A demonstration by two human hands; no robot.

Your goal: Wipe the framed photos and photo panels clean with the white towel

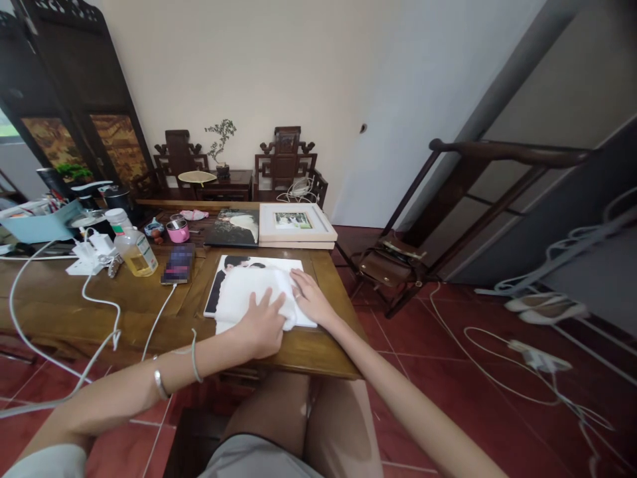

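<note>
A photo panel (214,297) lies flat on the wooden table near its front right corner, with part of a printed picture of people in dark clothes showing. A white cloth (239,292) covers much of it, and its right part is bunched up. My left hand (261,324) rests on the cloth with its fingers spread. Over the right side of the panel lies my right hand (312,300), fingers stretched out against the bunched edge of the cloth. What is under its fingertips is partly hidden.
Behind the panel lie a dark photo board (231,228) and a stack of light frames (298,226). To the left are a phone (178,263) on a cable, a bottle of yellow liquid (133,245), a pink cup (178,230) and a power strip (92,255). A wooden chair (398,265) stands right.
</note>
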